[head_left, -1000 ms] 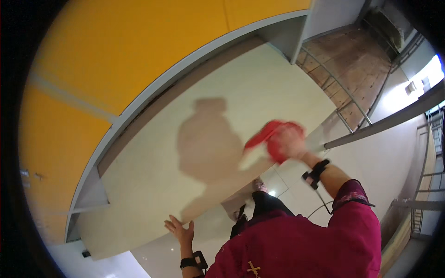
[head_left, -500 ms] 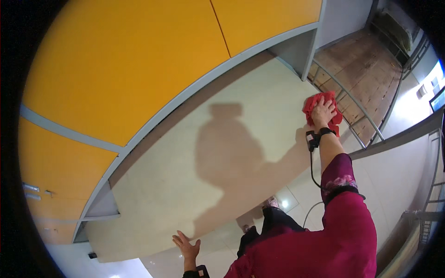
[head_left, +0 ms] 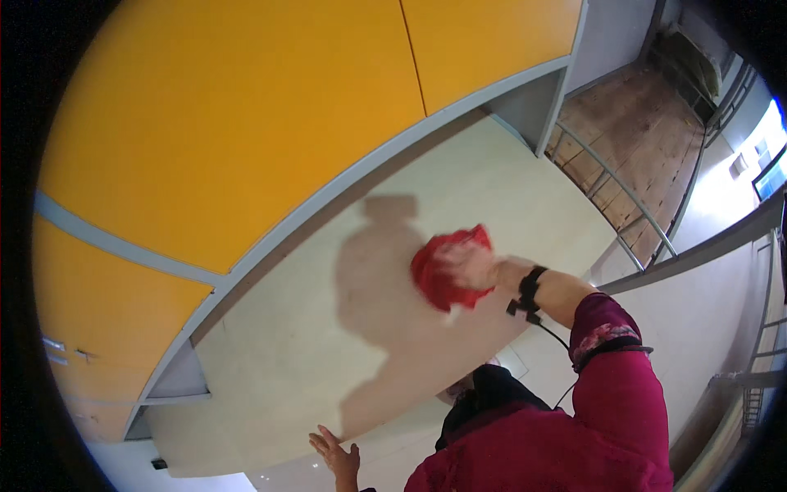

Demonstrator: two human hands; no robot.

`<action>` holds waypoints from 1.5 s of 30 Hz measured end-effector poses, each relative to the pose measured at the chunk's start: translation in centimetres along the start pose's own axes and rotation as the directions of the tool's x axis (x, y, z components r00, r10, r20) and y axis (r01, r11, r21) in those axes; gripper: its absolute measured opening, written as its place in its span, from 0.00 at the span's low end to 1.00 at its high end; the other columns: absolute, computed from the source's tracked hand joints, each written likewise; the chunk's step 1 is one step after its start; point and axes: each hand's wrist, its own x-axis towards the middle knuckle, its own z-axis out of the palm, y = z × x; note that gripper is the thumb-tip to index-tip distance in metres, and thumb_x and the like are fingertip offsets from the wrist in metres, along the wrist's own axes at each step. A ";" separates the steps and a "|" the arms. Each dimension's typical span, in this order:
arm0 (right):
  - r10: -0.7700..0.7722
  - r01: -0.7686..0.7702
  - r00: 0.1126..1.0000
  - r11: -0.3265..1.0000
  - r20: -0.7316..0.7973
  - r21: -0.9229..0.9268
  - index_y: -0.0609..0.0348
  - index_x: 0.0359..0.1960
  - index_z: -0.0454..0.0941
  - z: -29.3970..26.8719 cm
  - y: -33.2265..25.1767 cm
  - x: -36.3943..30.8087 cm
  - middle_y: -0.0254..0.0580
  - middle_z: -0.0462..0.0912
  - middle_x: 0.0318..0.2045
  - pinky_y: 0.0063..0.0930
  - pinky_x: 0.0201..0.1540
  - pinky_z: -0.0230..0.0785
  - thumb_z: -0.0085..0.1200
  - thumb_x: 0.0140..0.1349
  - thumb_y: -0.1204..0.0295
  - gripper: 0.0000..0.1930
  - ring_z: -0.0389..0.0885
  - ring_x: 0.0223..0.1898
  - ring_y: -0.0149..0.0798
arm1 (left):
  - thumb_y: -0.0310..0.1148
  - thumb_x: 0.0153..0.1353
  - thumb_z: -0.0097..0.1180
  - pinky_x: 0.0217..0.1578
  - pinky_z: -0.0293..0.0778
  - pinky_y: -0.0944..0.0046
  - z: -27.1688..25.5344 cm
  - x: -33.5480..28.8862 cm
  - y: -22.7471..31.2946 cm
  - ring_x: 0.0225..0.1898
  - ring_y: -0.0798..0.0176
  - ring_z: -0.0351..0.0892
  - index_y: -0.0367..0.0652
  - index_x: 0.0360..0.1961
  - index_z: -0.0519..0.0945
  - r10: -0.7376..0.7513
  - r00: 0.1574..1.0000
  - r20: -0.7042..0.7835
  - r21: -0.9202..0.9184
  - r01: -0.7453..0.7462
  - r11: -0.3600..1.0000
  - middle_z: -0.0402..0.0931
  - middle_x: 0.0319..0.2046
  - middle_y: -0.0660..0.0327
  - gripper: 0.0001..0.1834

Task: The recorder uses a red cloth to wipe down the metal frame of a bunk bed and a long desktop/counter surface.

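Note:
My right hand [head_left: 475, 266] presses a crumpled red cloth [head_left: 443, 275] flat against the pale cream desk top [head_left: 311, 328], near the middle of the surface; hand and cloth are blurred. A black band with a cable sits on that wrist. My left hand [head_left: 336, 453] rests on the desk's near edge at the bottom of the picture, fingers spread, holding nothing. My shadow lies on the desk left of the cloth.
Yellow cabinet doors [head_left: 246, 115] with grey trim hang over the back of the desk. A grey side panel [head_left: 537, 107] closes the desk's right end. A metal rail [head_left: 623, 197] and a wooden floor [head_left: 648, 123] lie to the right.
My right hand has swept the red cloth from the desk's far right end back left to the middle. My left hand has stayed at the near edge.

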 end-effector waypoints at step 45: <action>0.492 -0.495 0.867 0.836 -0.078 -0.238 0.51 0.56 0.66 2.1 -7.8 -0.8 0.47 0.61 0.61 0.51 0.60 0.50 0.44 0.60 0.63 0.21 0.57 0.62 0.52 | 0.36 0.47 0.60 0.51 0.63 0.44 -1.2 -1.1 2.9 0.63 0.41 0.50 0.48 0.65 0.51 0.126 0.987 -0.095 0.104 -0.116 0.988 0.46 0.64 0.43 0.45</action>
